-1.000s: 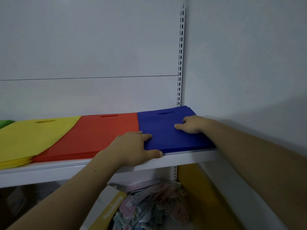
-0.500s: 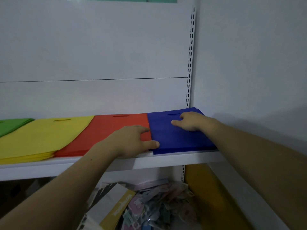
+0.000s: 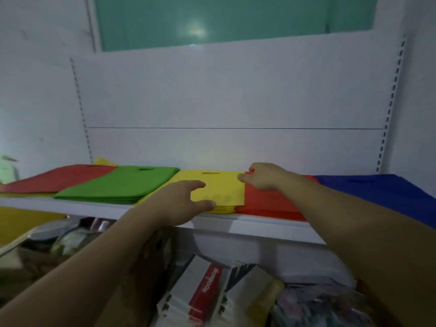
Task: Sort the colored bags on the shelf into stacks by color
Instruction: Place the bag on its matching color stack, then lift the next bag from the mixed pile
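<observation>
Flat coloured bags lie in stacks along a white shelf (image 3: 259,224). From the left there is a loose red bag pile (image 3: 59,178) with a yellow bag (image 3: 103,160) peeking out behind it. A green stack (image 3: 122,185), a yellow stack (image 3: 224,187), a red stack (image 3: 266,202) and a blue stack (image 3: 377,192) follow. My left hand (image 3: 179,201) reaches over the front left of the yellow stack with fingers spread and the thumb at its front edge. My right hand (image 3: 264,177) rests with bent fingers on the red stack's rear left corner, beside the yellow stack.
White back panels with slotted uprights (image 3: 389,109) rise behind the shelf, and a green pane (image 3: 212,17) sits above them. Under the shelf lie boxes (image 3: 205,286) and loose packets (image 3: 318,308). A yellow board (image 3: 21,220) stands at the lower left.
Both hands have left the blue stack and moved left. The left is now at the yellow stack, the right on the red one. The view has swung left, showing the green stack and a far-left pile.
</observation>
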